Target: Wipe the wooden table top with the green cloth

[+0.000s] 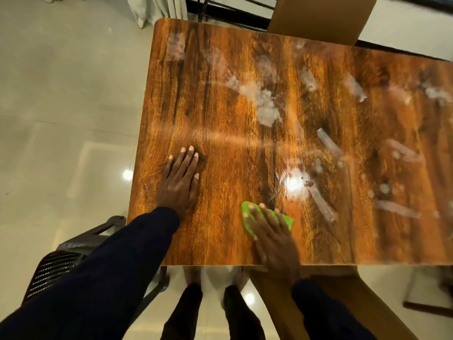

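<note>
The wooden table top (220,99) fills the middle of the view, glossy brown with dark grain. White smears and patches (266,104) cover its centre and right half. My right hand (272,236) lies flat with straight fingers on the green cloth (285,219), pressing it against the table near the front edge. Most of the cloth is hidden under the hand. My left hand (180,177) rests flat on the bare wood to the left, fingers straight and together.
A dark mesh-backed chair (61,261) stands at the table's front left corner. A wooden chair (343,285) is at the front right, another chair back (318,18) at the far side. Pale tiled floor (61,106) lies to the left; curtains (157,8) hang beyond.
</note>
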